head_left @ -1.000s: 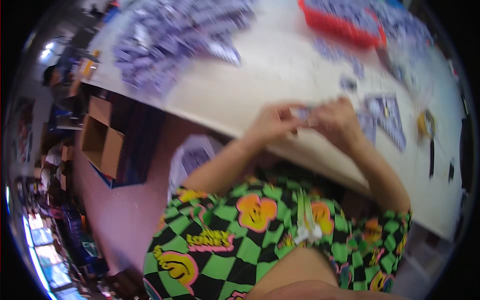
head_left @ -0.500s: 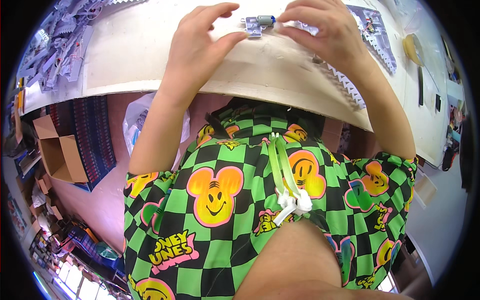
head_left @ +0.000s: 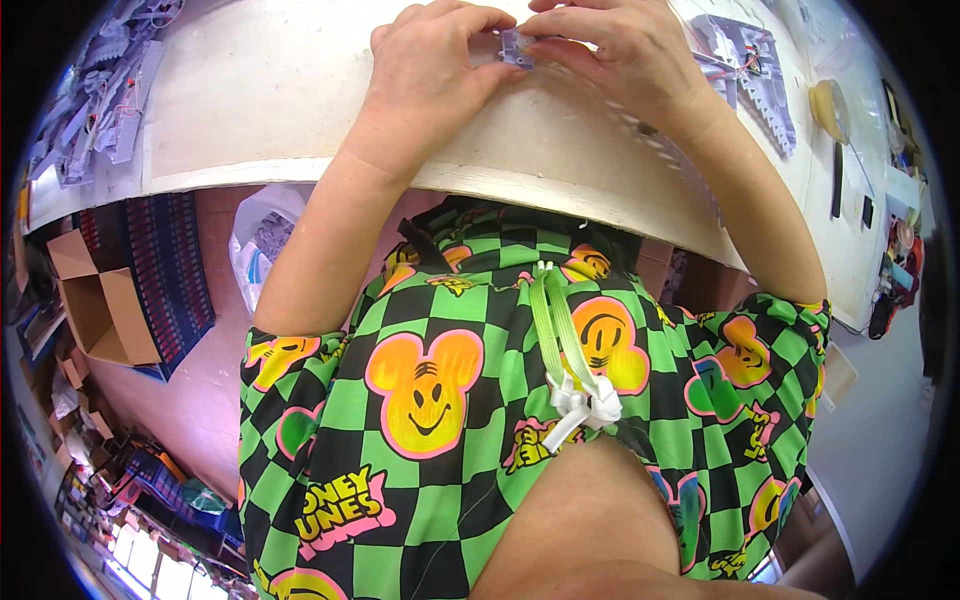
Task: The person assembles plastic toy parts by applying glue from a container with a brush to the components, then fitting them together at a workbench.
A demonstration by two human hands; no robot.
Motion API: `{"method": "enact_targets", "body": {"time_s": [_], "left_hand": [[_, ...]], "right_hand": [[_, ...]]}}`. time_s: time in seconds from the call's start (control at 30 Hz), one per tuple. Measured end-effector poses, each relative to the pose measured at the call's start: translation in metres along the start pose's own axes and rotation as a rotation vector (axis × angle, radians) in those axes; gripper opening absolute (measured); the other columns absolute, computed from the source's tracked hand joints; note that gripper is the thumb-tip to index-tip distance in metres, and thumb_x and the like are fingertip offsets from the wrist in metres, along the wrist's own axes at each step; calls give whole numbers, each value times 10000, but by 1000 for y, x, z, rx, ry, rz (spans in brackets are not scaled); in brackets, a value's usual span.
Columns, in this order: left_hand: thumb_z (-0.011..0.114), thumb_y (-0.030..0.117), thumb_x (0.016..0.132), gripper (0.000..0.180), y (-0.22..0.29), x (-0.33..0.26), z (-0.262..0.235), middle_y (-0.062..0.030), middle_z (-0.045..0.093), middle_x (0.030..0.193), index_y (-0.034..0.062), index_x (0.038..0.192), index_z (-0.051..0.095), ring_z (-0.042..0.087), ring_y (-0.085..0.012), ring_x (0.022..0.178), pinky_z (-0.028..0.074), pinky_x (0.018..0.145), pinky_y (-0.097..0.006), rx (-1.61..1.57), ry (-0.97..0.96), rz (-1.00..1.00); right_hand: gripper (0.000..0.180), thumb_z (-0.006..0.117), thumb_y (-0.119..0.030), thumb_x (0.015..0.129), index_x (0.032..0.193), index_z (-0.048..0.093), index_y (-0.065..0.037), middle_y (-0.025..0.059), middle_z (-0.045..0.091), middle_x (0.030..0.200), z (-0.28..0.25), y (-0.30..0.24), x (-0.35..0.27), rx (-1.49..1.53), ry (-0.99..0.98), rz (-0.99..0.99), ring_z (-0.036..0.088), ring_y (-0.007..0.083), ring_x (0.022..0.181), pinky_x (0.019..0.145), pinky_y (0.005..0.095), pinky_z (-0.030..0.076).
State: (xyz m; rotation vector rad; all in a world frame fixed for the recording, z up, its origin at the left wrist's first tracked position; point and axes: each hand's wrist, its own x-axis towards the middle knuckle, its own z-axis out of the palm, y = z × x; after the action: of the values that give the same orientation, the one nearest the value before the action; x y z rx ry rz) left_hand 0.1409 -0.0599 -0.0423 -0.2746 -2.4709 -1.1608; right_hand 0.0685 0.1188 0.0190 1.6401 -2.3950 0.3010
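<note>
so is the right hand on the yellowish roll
No, the right hand is at the small pale plastic part, and the yellowish roll sits farther right.

Small part [head_left: 516, 48], pale lavender; tabletop [head_left: 260, 110], cream-white; garment [head_left: 505, 365], green-and-black checkerboard with yellow-orange, pink-edged figures; drawstring [head_left: 566, 330], pale green; tape roll [head_left: 824, 108], yellow; carton [head_left: 130, 315], brown; floor [head_left: 215, 395], pinkish.

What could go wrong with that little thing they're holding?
The small pale part might slip: it sits at the fingertips of the left hand, with the right hand close against it, so there seems little to grip.

The right hand could also bump the toothed piece lying to its right, and maybe tug its thin wires.

Over on the left, wires show among the heaped pale parts, so they might tangle.
</note>
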Motion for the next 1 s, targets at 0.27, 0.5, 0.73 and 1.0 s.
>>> {"method": "enact_targets", "body": {"time_s": [0.27,0.5,0.73,1.0], "left_hand": [[787,221,731,288,5,1,-4,-114,685,886,51,946,699,643,-280,860,482,785,-386,17,-44,-38],[784,240,732,296,4,2,-5,-108,694,887,55,949,702,647,-272,860,469,794,-385,19,-62,-54],[798,243,713,337,6,1,-6,-100,696,874,63,979,698,650,-263,850,458,793,-383,27,-66,-98],[785,280,729,360,7,3,-9,-77,698,888,100,1027,695,648,-243,867,388,840,-396,57,-83,-159]], "right_hand": [[116,735,-208,770,864,702,-148,27,668,976,2,2,4,-3,-21,-31,608,190,902,785,339,412],[124,736,-189,751,864,703,-151,36,670,963,1,2,7,-23,3,-98,620,187,882,771,343,415],[131,732,-187,752,872,702,-145,26,670,955,0,1,8,-48,12,-117,619,186,877,767,340,413],[84,739,-191,759,832,715,-156,-10,673,944,-14,0,14,-77,30,-53,613,169,862,765,336,400]]}}
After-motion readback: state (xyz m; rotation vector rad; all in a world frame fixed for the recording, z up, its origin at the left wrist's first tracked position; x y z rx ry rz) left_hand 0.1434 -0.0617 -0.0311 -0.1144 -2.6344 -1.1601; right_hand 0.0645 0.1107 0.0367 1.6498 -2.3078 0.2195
